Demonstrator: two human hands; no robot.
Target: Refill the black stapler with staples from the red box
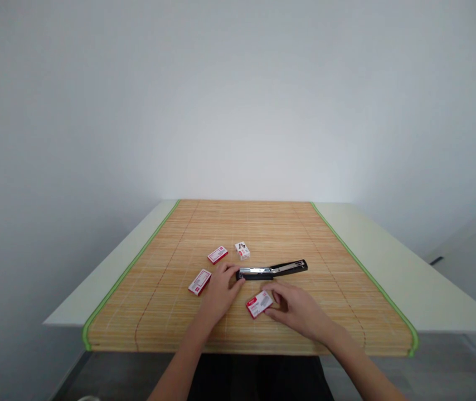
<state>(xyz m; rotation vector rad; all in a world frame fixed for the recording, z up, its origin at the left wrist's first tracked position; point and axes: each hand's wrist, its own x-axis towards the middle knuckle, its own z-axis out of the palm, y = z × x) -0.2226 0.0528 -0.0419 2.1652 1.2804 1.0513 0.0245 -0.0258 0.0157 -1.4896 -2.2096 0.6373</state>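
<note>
A black stapler (273, 270) lies swung open on the bamboo mat (171, 312), its metal channel pointing left. My left hand (221, 289) rests at the channel's left end with the fingers curled against it. My right hand (294, 306) pinches a small red and white staple box (258, 304) lying on the mat just in front of the stapler.
Three more small red and white boxes lie on the mat: one (199, 282) left of my left hand, one (218, 254) behind it, and one (242, 250) standing behind the stapler. The mat covers a white table (409, 267) set against a plain wall.
</note>
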